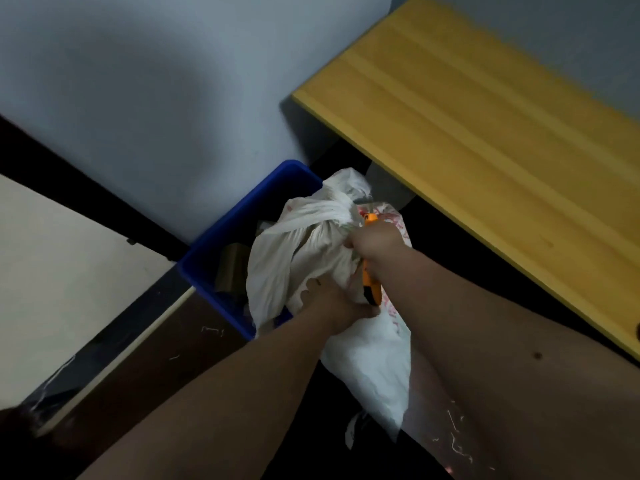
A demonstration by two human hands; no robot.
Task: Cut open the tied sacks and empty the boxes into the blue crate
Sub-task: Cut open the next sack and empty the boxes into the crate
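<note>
A white woven sack [367, 358] with red print lies over the near right corner of the blue crate [221, 237]. Its neck is bunched and tied at the top. My left hand [332, 306] grips the sack's cloth below the tie. My right hand [375, 242] is closed around an orange utility knife [371, 285] held against the sack near the knot. The blade is hidden by cloth and fingers. Brown cardboard boxes [232, 268] show inside the crate, to the left of the sack.
A yellow wooden tabletop [485, 150] overhangs on the right. A grey wall [156, 98] rises behind the crate. A pale panel [62, 271] stands at the left. Bits of cut thread lie on the dark floor [180, 355].
</note>
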